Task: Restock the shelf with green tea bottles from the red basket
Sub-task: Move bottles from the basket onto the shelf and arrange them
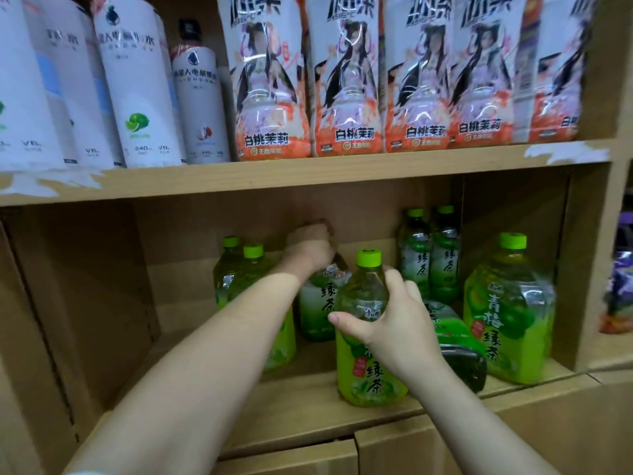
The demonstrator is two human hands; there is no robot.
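Right hand (pixel 399 323): grip wrapped around a green tea bottle (pixel 368 337), upright on the lower shelf (pixel 308 416) front.
Left hand (pixel 310 246): deeper in, over a rear bottle (pixel 320 303); grip unclear.
Risk: forearms crossing tight rows, toppling neighbours.
Fallen bottle (pixel 459 347): lying just right, blocking placement.

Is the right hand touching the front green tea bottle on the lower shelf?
Touching. The head view shows the right hand wrapped around the shoulder of the front green tea bottle, thumb across its front and other fingers behind, with no gap.
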